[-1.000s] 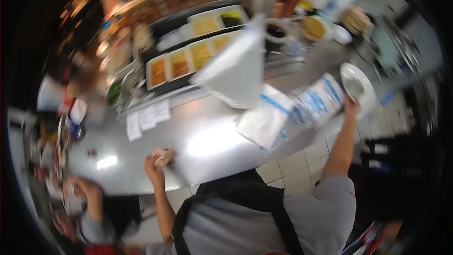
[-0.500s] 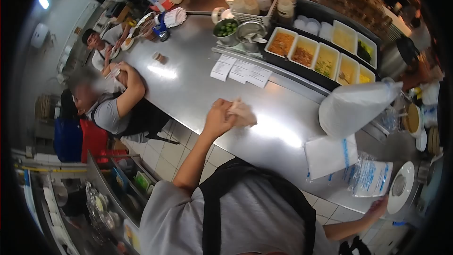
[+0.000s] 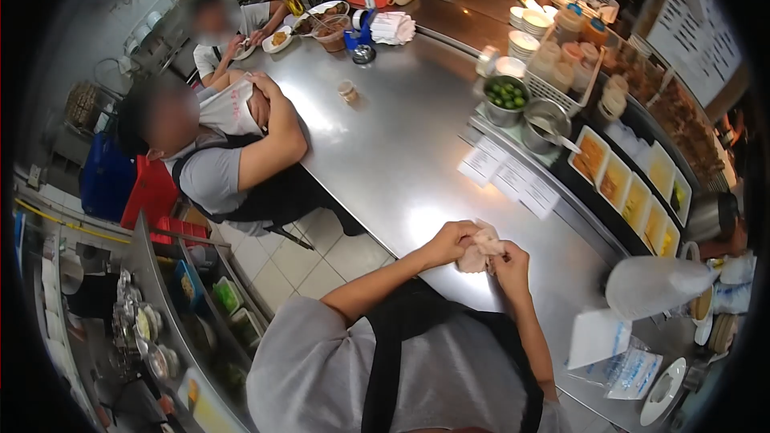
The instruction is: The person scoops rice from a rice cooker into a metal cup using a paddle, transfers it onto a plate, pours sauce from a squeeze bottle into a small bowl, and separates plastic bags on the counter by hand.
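One crumpled cloth of pale pinkish fabric is gripped by the left hand and the right hand, held close together with fingers pinching its opposite sides, over the near part of the smooth steel counter (whether its underside touches the metal, I cannot tell). Beyond the cloth and slightly to its right, a round metal tub is heaped with small green fruit; just beside that, a metal pot has a spoon leaning in it. Further right of the cloth, rectangular white tubs sit in a black holder, with orange, brown and yellow foods in separate ones. Farther beyond the cloth, a white latticed basket holds bottles. Well beyond the cloth and to its left stands a small cup, its contents too small to tell. Between cloth and metal tub lie flat paper slips. To the cloth's right, a bulging, cloudy plastic bag tapers to a point, near a glossy white plate.
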`<state>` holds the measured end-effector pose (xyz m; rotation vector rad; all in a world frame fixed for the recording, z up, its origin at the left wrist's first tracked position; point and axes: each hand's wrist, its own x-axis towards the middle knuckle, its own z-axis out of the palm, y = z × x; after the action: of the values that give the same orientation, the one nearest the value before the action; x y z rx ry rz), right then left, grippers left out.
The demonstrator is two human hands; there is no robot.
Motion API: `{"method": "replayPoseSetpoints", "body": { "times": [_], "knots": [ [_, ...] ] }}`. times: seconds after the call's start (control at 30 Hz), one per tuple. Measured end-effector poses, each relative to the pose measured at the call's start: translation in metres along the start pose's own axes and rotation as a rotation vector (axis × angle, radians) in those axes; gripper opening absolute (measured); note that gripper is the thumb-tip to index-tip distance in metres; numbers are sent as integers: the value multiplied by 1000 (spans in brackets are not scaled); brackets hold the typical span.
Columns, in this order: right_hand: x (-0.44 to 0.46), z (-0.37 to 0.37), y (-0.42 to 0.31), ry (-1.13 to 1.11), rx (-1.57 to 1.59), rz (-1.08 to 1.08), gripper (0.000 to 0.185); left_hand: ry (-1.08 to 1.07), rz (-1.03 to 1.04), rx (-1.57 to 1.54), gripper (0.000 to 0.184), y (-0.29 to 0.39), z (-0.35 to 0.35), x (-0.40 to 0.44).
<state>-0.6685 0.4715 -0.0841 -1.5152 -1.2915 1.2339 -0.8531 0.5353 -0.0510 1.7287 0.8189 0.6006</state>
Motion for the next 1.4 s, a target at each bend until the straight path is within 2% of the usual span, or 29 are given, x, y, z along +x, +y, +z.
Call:
{"method": "replayPoseSetpoints", "body": {
  "times": [0.03, 0.07, 0.13, 0.17, 0.2, 0.27, 0.3, 0.4, 0.5, 0.53, 0.6, 0.63, 0.7, 0.73, 0.77, 0.8, 0.87, 0.9, 0.93, 0.97, 1.0, 1.1, 1.2, 1.23, 1.27, 1.33, 1.4],
  "knots": [
    [8, 22, -22, 90, 110, 13, 17, 170, 146, -229, 39, -13, -6, -4],
    [25, 47, -35, 98, 104, -2, 17, 169, 163, -226, 39, -10, -30, -5],
    [41, 93, -55, 125, 200, -16, 13, 62, -256, -741, 45, -4, -65, -15],
    [50, 116, -78, 188, 122, -15, 11, 162, -126, -546, 38, -15, -74, -14],
    [58, 132, -93, 202, 100, -34, 10, 160, -123, -552, 38, -26, -89, -16],
    [75, 154, -109, 162, 172, -6, 10, 314, -109, 35, 32, -20, -129, -17],
    [83, 159, -117, 161, 167, -12, 10, 396, -180, 116, 30, -15, -142, -19],
    [99, 163, -132, 19, 93, 86, 10, 391, -246, 203, 28, -17, -167, -22],
    [120, 171, -133, 21, 116, -61, 7, 323, -251, 76, 28, -23, -185, -22],
    [129, 175, -133, 93, 178, -116, 6, 334, -251, 88, 28, -26, -196, -23],
    [150, 182, -136, 175, 267, -186, 9, 116, 151, 175, 41, -36, -232, -23],
    [158, 182, -138, 189, 207, -169, 11, 92, 106, 313, 51, -54, -257, -20],
    [177, 188, -147, 215, 53, -160, 11, 347, 101, 427, 44, -58, -322, -5],
    [188, 197, -154, 230, 54, -171, 11, 426, 71, 329, 42, -58, -363, 10],
    [198, 211, -163, 262, -204, -297, 15, 503, 39, 227, 40, -55, -405, 31],
    [209, 226, -171, 293, -465, -416, 20, 629, 137, 248, 38, -46, -442, 55],
    [241, 260, -168, 274, -655, -439, 31, 840, 294, 184, 34, -32, -517, 111],
    [258, 275, -162, 235, -538, -493, 36, 922, 343, 92, 33, -37, -554, 143],
    [273, 289, -154, 193, -422, -542, 40, 1048, 403, 228, 34, -55, -596, 182],
    [285, 303, -143, 141, -218, -454, 40, 1016, 155, 229, 35, -4, -607, 183],
    [295, 310, -126, 189, -219, -439, 39, 1150, 324, 485, 38, -32, -649, 224],
    [297, 313, -122, 407, -72, -380, 31, 1163, 137, 461, 46, -17, -717, 289],
    [299, 317, -116, 505, 79, -304, 23, 1153, 75, 481, 39, -27, -781, 349],
    [299, 315, -119, 488, -32, -275, 22, 1130, 16, 442, 35, -24, -796, 362],
    [299, 315, -120, 468, -140, -240, 21, 1195, 82, 497, 31, -26, -812, 377],
    [306, 319, -117, 543, -130, -248, 23, 1239, 138, 377, 37, -28, -833, 400],
    [308, 316, -133, 516, -103, -137, 23, 1200, 149, 444, 47, -36, -854, 424]
  ]
}}
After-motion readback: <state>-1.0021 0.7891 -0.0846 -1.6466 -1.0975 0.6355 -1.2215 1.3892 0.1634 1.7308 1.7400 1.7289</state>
